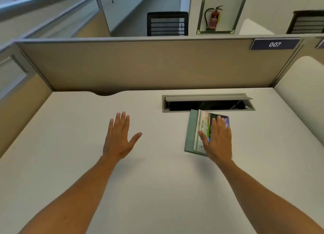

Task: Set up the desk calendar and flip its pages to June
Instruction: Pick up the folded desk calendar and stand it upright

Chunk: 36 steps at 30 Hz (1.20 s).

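While the desk calendar (196, 130) lies flat and folded on the worktop (157, 181), right of the frame's centre, no part of the setting-up can be called done. Its green-grey backing board is seen along the left edge, with the printed cover on top; the spiral binding appears at the right edge, partly hidden. The right hand (217, 139) is laid on the cover with the fingers spread flat, so nothing is gripped by it. The left hand (119, 137) is held open with the palm down, left of centre, well apart from the calendar; whether the worktop is touched by it cannot be told.

Just above the calendar, an open cable hatch (208, 103) is cut into the worktop, and its near edge is almost met by the calendar's top.

The first step is judged to be in hand: taking up the calendar. Next, an edge must be lifted, the backing board opened into a standing base, and the pages turned over the binding until June is shown.
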Tool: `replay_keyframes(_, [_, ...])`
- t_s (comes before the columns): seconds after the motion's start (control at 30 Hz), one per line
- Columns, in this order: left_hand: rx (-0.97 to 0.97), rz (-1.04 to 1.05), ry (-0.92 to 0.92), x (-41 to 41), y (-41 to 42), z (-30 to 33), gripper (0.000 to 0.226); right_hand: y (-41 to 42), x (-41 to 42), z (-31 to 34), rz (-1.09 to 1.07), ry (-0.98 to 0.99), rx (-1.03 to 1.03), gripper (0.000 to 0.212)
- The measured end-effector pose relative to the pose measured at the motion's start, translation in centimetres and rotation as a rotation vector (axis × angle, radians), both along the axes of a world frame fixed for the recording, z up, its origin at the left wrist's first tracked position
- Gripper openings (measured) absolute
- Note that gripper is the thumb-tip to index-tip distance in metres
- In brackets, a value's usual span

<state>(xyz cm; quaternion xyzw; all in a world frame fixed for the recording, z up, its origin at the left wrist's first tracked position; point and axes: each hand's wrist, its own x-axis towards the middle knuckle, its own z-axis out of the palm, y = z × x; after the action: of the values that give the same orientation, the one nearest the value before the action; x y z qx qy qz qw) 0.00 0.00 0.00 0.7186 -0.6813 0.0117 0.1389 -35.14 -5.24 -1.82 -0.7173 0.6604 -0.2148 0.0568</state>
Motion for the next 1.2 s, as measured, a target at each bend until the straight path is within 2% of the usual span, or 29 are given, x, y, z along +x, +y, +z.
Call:
replay_keyframes(0.13, [0.163, 0.05, 0.031, -0.2, 3.4, -5.0, 0.089, 2.5, -1.2, -3.4, -0.153, -0.034, 0.095, 0.085])
replay_keyframes(0.27, [0.226, 0.044, 0.068, -0.6, 5.2, -7.7, 0.088, 3.5, -1.8, -5.2, -0.255, -0.052, 0.157, 0.082])
replay_keyframes(0.47, [0.273, 0.043, 0.111, -1.2, 7.9, -10.1, 0.088, 3.3, -1.7, -5.3, -0.519, -0.091, 0.256, 0.079])
replay_keyframes(0.6, [0.251, 0.053, 0.124, -1.4, 8.0, -10.3, 0.085, 2.2, -1.5, -4.7, -0.579, -0.105, 0.349, 0.084])
replay_keyframes(0.77, [0.235, 0.056, 0.127, -1.5, 8.0, -10.3, 0.083, 0.5, -1.8, -3.5, -0.655, -0.21, 0.519, 0.109])
replay_keyframes(0.87, [0.23, 0.055, 0.124, -1.4, 8.1, -10.4, 0.082, 0.1, -1.8, -3.2, -0.676, -0.268, 0.593, 0.115])
replay_keyframes(1.07, [0.209, 0.053, 0.122, -1.5, 7.9, -10.7, 0.083, 0.1, -0.6, -3.1, -0.653, -0.233, 0.654, 0.108])
replay_keyframes(1.2, [0.17, -0.072, 0.161, -4.1, 6.9, -10.4, 0.081, 0.8, 0.2, -3.1, -0.591, -0.193, 0.657, 0.098])
